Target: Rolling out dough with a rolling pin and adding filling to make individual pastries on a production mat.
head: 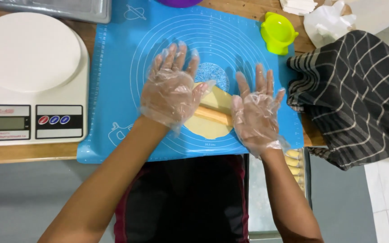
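Now both gloved hands lie flat, fingers spread wide, gripping nothing: the left hand (172, 85) and right hand (255, 112) press down on a wooden pin (214, 114) across the dough (208, 128) at the middle of the blue mat (113, 90). By its look the dough is partly flattened, a small uneven round with more rolling left; a scale (32, 81) sits left, a green mould (278, 32) far right

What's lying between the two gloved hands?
In the head view, a wooden rolling pin on pale flattened dough spans between the left hand and right hand.
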